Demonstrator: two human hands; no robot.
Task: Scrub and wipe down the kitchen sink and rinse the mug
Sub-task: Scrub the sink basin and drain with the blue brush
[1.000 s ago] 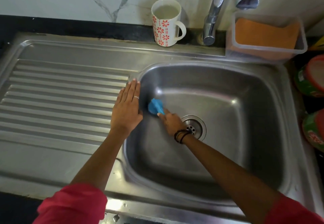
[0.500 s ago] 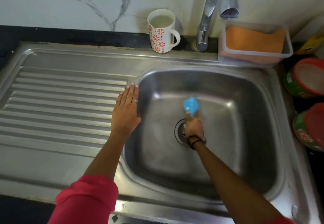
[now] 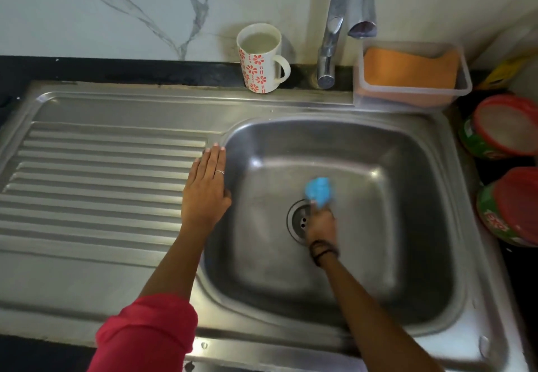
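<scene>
Nearest: red sleeve [image 3: 148, 333] on L arm, bottom edge of view. R forearm runs up into the sink basin [image 3: 422, 269]. Right hand [image 3: 320, 223] sits over the drain [image 3: 298, 221], partly covering it, fingers curled round a blue scrubber [image 3: 319, 189], pressed to the basin floor just beyond the drain. Hand and scrubber blurred; exact finger lay can't tell. Vs 0.5 s ago: scrubber sits a bit R of the drain line and closer to it; a sec ago it was at the basin's L wall.

Left hand [image 3: 205, 194] flat, fingers straight and together, holding nothing, resting on the rim between ribbed drainboard [image 3: 96, 176] and basin. Same spot as before.

Further back: mug [image 3: 260, 58], white w/ red flowers, upright on the back ledge, liquid inside, handle to the R, just L of the tap [image 3: 329, 51]. Unmoved. R of tap, clear tub [image 3: 463, 80] w/ orange cloth [image 3: 407, 67].
</scene>
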